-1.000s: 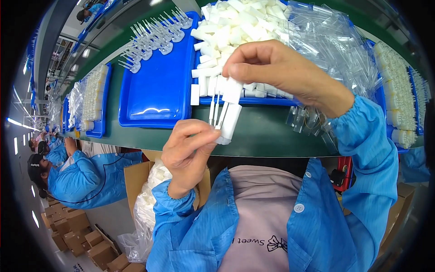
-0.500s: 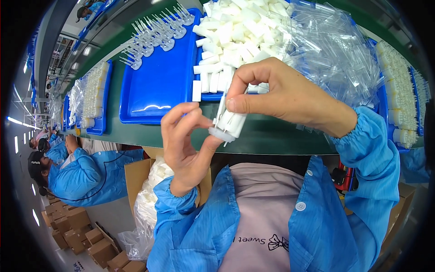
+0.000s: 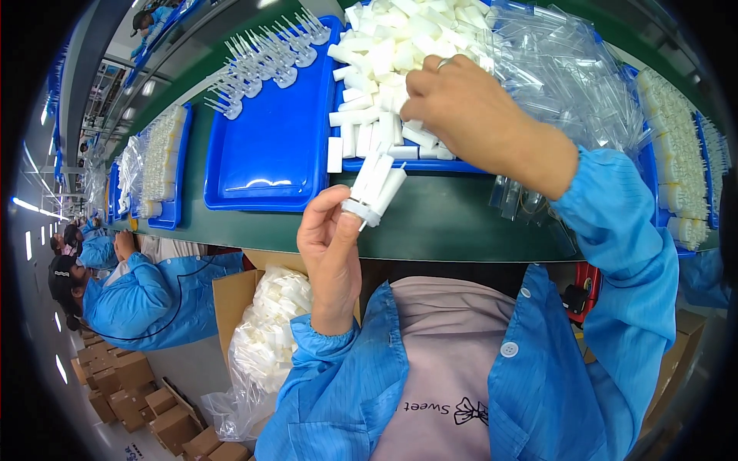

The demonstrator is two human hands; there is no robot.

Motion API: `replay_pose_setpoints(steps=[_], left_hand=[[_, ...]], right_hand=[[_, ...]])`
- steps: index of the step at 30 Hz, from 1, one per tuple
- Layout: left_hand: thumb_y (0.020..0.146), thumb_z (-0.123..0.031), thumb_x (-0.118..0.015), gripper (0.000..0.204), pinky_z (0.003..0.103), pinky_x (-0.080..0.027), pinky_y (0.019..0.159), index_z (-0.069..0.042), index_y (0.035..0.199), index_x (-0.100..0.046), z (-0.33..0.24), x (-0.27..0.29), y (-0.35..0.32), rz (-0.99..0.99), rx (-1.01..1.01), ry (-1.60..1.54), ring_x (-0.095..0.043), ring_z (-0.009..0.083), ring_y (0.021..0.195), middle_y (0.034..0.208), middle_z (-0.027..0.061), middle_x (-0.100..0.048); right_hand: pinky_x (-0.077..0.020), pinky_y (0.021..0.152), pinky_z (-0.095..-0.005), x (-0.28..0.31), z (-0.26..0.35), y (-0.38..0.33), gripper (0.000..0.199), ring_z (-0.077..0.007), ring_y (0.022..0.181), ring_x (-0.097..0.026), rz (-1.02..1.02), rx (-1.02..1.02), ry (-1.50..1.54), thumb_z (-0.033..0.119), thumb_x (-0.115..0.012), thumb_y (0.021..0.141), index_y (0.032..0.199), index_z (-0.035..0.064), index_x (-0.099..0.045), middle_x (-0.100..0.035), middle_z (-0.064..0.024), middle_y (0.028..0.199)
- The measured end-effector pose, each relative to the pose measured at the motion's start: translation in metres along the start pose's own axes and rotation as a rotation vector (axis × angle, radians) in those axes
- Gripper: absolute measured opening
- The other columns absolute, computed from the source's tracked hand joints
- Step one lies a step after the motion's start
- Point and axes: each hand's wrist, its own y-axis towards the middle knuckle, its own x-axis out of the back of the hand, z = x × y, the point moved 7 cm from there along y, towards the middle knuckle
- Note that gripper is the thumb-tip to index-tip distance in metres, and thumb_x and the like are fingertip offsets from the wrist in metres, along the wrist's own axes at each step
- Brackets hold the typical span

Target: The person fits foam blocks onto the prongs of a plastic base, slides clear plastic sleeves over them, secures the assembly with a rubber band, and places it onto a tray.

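My left hand [image 3: 332, 253] pinches a white plastic part by its round base [image 3: 361, 211], between thumb and fingers. Several white blocks [image 3: 377, 184] stand side by side on that base, tilted up and to the right. At the upper middle, my right hand [image 3: 453, 104] is bent down over a heap of white blocks [image 3: 407, 38] in a blue tray. Its fingers are curled together, with the tips among the blocks; whether a block is between them is hidden.
Left of the heap, a blue tray [image 3: 265, 165] holds clear-based pronged parts [image 3: 269, 58] along its far side. Clear plastic sleeves [image 3: 565, 84] lie piled on the right. Below the green table [image 3: 453, 223] stands a carton with a bag of white pieces [image 3: 273, 323]. A co-worker [image 3: 146, 292] sits at left.
My right hand has left the part and moved up to the heap of white blocks. My left hand has shifted slightly right and down, still holding the part.
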Motion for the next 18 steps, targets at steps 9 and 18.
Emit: replay_pose_setpoints(steps=[9, 18], left_hand=[[0.081, -0.016, -0.070, 0.049, 0.030, -0.042, 0.093, -0.001, 0.123, -0.047, -0.002, -0.007, -0.006, 0.127, 0.092, -0.398, -0.052, 0.0181, 0.109, 0.118, 0.0091, -0.052], [0.075, -0.006, -0.074, 0.061, 0.029, -0.042, 0.091, -0.004, 0.129, -0.044, -0.002, -0.001, -0.006, 0.054, 0.008, -0.266, -0.052, 0.0154, 0.105, 0.112, 0.0055, -0.051]], right_hand=[[-0.0408, 0.076, -0.0348, -0.020, 0.010, 0.014, 0.019, -0.0239, 0.089, -0.056, -0.012, -0.023, -0.006, 0.003, -0.059, 0.070, 0.089, 0.0077, -0.057, -0.056, -0.0073, 0.085], [-0.0419, 0.074, -0.0338, -0.019, 0.018, 0.027, 0.014, -0.0236, 0.087, -0.057, -0.117, 0.067, 0.144, 0.004, -0.059, 0.071, 0.083, 0.0090, -0.062, -0.055, -0.0068, 0.083]])
